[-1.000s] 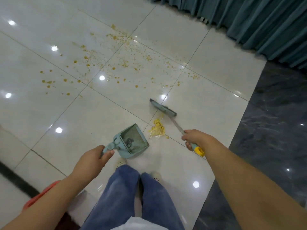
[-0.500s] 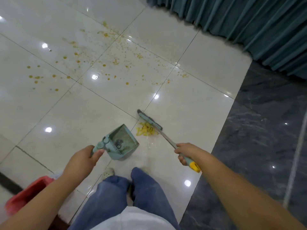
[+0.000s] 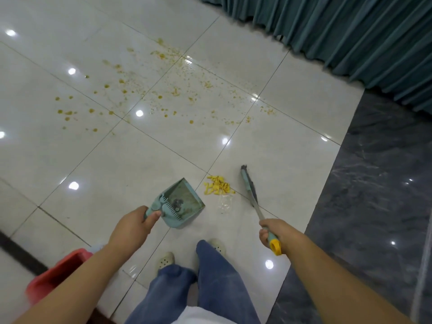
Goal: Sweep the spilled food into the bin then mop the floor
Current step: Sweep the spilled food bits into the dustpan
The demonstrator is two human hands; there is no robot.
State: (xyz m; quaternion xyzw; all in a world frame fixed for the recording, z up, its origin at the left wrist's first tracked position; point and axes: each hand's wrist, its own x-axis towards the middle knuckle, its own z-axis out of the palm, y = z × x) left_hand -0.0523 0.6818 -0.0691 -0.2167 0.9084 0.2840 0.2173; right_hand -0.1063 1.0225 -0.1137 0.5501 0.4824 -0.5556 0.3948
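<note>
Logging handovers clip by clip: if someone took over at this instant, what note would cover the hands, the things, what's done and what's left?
Left hand: grips the dustpan by its handle, open edge facing the pile.
Right hand: grips the broom handle, head down to the right of the pile.
Yellow food pile: gathered between pan and broom, not in the pan.
Orange splatter: spread over the tiles farther out.
Red container: by the left forearm, partly seen.
Done: one pile gathered.
Left: sweep it in, bin it, clear the splatter, mop.
</note>
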